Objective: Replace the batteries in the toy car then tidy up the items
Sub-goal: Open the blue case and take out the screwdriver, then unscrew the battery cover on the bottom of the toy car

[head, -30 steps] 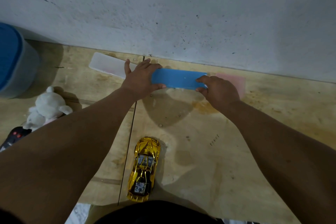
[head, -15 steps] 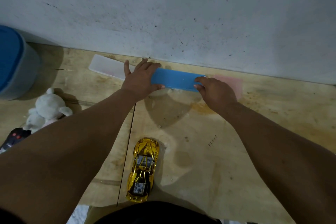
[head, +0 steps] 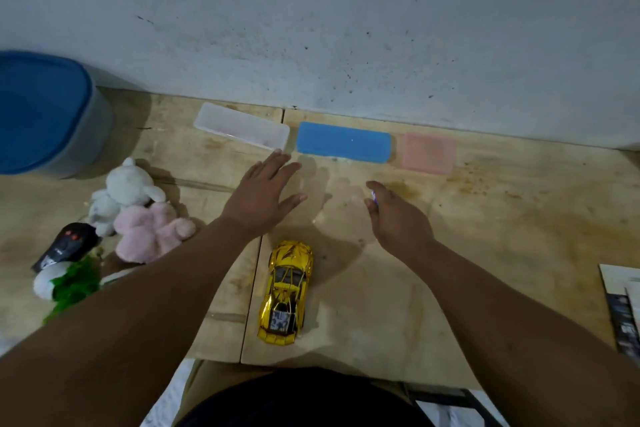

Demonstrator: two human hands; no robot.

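The gold toy car [head: 285,291] stands on its wheels on the wooden table [head: 485,236], near the front edge, nose toward the wall. A closed blue box [head: 343,142] lies against the wall, between a clear box [head: 242,130] and a small pink box [head: 428,152]. My left hand [head: 263,194] hovers flat with spread fingers just in front of the clear and blue boxes, touching neither. My right hand [head: 398,218] is loosely open below the blue box, apart from it. A tiny pale glint shows at its fingertip; what it is stays unclear.
A black remote control [head: 67,246] lies at the left beside a white plush [head: 121,191], a pink plush [head: 152,232] and a green tuft [head: 74,284]. A blue-lidded bin [head: 41,111] stands at far left. Printed papers [head: 623,308] lie at the right edge.
Both hands have let go of the blue box and drawn back toward me. The box now lies alone against the wall, and the camera view has widened.
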